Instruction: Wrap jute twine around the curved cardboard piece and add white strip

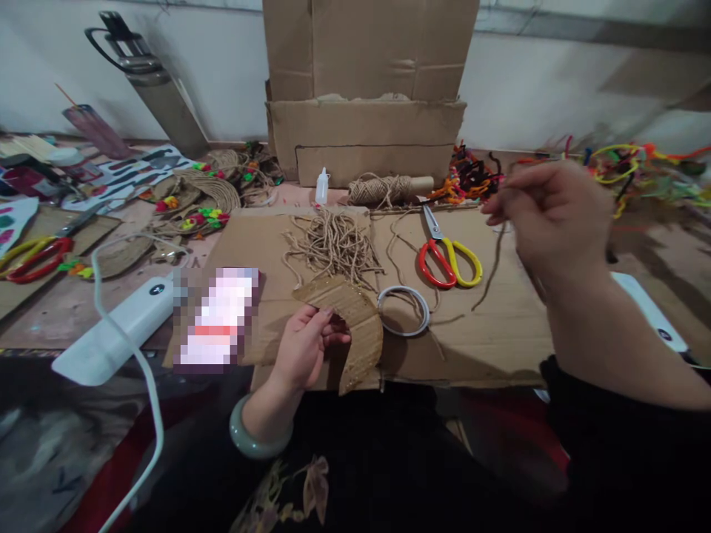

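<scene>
My left hand [308,340] pinches the inner edge of a crescent-shaped piece of cardboard [364,322], held over the front of a cardboard sheet. Raised at the right, my right hand [555,215] is closed on a strand of brown twine [492,270] that hangs below the fingers. Just behind the crescent lies a loose heap of cut twine [336,240]. A white ring [379,302] rests on the sheet to the right of the crescent. Scissors with red and yellow handles [451,259] lie farther right, blades pointing away.
A spool of twine [383,189] and a small white bottle [322,185] stand before an upright cardboard box [366,141]. At left are a phone [219,318], a white device with a cable [119,333], more scissors [41,255] and a tall flask [167,107]. Colourful yarn [472,174] lies right.
</scene>
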The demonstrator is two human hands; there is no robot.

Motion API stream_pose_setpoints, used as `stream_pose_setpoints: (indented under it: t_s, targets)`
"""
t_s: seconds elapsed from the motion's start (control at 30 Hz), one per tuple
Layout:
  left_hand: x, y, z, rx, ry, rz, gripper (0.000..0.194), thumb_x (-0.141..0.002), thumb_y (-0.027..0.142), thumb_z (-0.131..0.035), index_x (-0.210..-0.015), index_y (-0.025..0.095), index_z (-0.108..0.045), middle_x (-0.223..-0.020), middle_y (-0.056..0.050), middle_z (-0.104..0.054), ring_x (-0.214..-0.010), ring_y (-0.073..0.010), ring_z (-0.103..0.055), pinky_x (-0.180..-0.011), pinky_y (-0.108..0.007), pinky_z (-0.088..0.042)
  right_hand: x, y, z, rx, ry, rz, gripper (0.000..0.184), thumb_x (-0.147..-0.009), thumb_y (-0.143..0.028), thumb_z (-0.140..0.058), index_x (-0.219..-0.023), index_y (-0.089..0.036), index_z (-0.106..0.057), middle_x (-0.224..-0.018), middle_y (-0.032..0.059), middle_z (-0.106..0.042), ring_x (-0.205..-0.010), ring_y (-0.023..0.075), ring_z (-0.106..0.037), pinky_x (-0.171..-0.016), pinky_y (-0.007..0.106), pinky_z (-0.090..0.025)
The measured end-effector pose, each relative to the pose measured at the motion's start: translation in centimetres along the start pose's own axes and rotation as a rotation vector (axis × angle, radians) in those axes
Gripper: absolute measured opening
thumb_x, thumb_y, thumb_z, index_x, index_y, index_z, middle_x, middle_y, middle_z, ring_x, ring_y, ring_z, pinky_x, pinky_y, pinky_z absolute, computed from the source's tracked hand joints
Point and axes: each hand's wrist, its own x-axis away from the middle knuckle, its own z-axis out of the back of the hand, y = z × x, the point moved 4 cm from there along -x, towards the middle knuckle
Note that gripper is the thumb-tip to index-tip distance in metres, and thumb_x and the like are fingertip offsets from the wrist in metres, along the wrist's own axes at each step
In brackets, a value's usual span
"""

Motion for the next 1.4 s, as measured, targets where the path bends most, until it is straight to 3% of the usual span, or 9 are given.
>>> stream_pose_setpoints:
  t_s: [0.17, 0.27, 0.37, 0.57, 0.8, 0.97, 1.07, 1.23, 1.4]
  targets:
    - [0.0, -0.1, 0.1, 0.009, -0.005, -0.007, 0.023, -0.063, 0.028, -0.072, -0.072, 0.015, -0.054, -0.062, 0.001, -0.064, -0.055, -0.0106, -0.061, -0.05, -0.022, -0.051, 0.0, 1.5, -5.2, 0.63, -0.426, 0.125, 0.02, -0.082, -0.021, -0.05, -0.098, -0.016, -0.062, -0.099, 0.0115, -0.067, -0.093, 0.0238, -0.062, -0.078, 0.037, -0.047]
    - [0.0, -0.1, 0.1, 0.019, -0.005, -0.008, 0.024, -0.063, 0.028, -0.072, -0.072, 0.014, -0.054, -0.063, 0.001, -0.065, -0.056, -0.0108, -0.061, -0.05, -0.022, -0.051, 1.8, 2.7, -8.9, 0.771, -0.766, -0.016, 0.025, -0.085, -0.029, -0.045, -0.088, -0.016, -0.066, -0.095, 0.0145, -0.068, -0.095, 0.0268, -0.062, -0.079, 0.038, -0.045]
    - [0.1, 0.0, 0.0, 0.019, -0.01, -0.005, 0.024, -0.063, 0.028, -0.072, -0.073, 0.014, -0.055, -0.063, 0.001, -0.065, -0.056, -0.0107, -0.061, -0.05, -0.022, -0.051, 3.3, 3.3, -11.4, 0.765, -0.82, -0.094, 0.024, -0.079, -0.034, -0.053, -0.077, -0.015, -0.067, -0.087, 0.0165, -0.07, -0.089, 0.0292, -0.063, -0.075, 0.039, -0.046]
    - [0.1, 0.0, -0.1, 0.033, -0.006, -0.003, 0.024, -0.061, 0.028, -0.073, -0.068, 0.014, -0.055, -0.06, 0.001, -0.063, -0.052, -0.0094, -0.059, -0.048, -0.022, -0.051, 1.6, 4.6, -11.1, 0.56, -0.686, -0.231, 0.012, -0.076, -0.024, -0.054, -0.069, -0.017, -0.06, -0.076, 0.0109, -0.069, -0.077, 0.0239, -0.066, -0.067, 0.033, -0.048]
    - [-0.1, 0.0, 0.0, 0.058, -0.017, -0.002, 0.023, -0.061, 0.027, -0.073, -0.069, 0.013, -0.056, -0.06, 0.001, -0.064, -0.052, -0.0093, -0.059, -0.048, -0.021, -0.052, -2.5, 4.6, -6.7, -0.225, -0.098, -0.51, 0.011, -0.086, -0.024, -0.039, -0.076, -0.023, -0.039, -0.059, -0.0045, -0.057, -0.044, 0.0082, -0.053, -0.045, 0.021, -0.043]
    - [-0.2, 0.0, -0.1, 0.051, -0.041, -0.001, 0.023, -0.063, 0.028, -0.073, -0.072, 0.013, -0.058, -0.062, 0.0, -0.065, -0.054, -0.0096, -0.06, -0.048, -0.021, -0.052, -3.6, 2.1, -4.2, -0.315, -0.017, -0.306, 0.015, -0.083, -0.024, -0.048, -0.07, -0.024, -0.039, -0.049, -0.0085, -0.042, -0.038, 0.0061, -0.035, -0.039, 0.021, -0.029]
    - [-0.1, -0.1, 0.0, 0.064, -0.04, -0.012, 0.022, -0.064, 0.028, -0.072, -0.071, 0.013, -0.057, -0.062, 0.0, -0.065, -0.054, -0.0095, -0.06, -0.048, -0.021, -0.052, -2.5, 0.7, -3.8, -0.004, -0.305, -0.095, 0.011, -0.077, -0.027, -0.053, -0.069, -0.022, -0.048, -0.049, -0.006, -0.045, -0.041, 0.0076, -0.037, -0.043, 0.023, -0.03]
    - [-0.2, -0.1, 0.0, 0.068, -0.039, -0.007, 0.021, -0.064, 0.027, -0.072, -0.069, 0.013, -0.057, -0.06, 0.0, -0.065, -0.054, -0.0101, -0.06, -0.048, -0.021, -0.052, 2.8, 3.2, -5.4, 0.832, -1.102, 0.039, 0.019, -0.08, -0.033, -0.05, -0.079, -0.022, -0.065, -0.065, 0.0026, -0.063, -0.053, 0.0142, -0.052, -0.049, 0.026, -0.029]
    - [-0.3, -0.2, 0.2, 0.061, -0.02, -0.006, 0.022, -0.063, 0.027, -0.073, -0.069, 0.013, -0.056, -0.061, 0.0, -0.065, -0.055, -0.011, -0.061, -0.049, -0.022, -0.052, 4.2, 3.2, -7.2, 0.911, -1.127, 0.068, 0.029, -0.086, -0.027, -0.04, -0.096, -0.021, -0.067, -0.092, 0.0086, -0.069, -0.077, 0.0198, -0.062, -0.058, 0.028, -0.038]
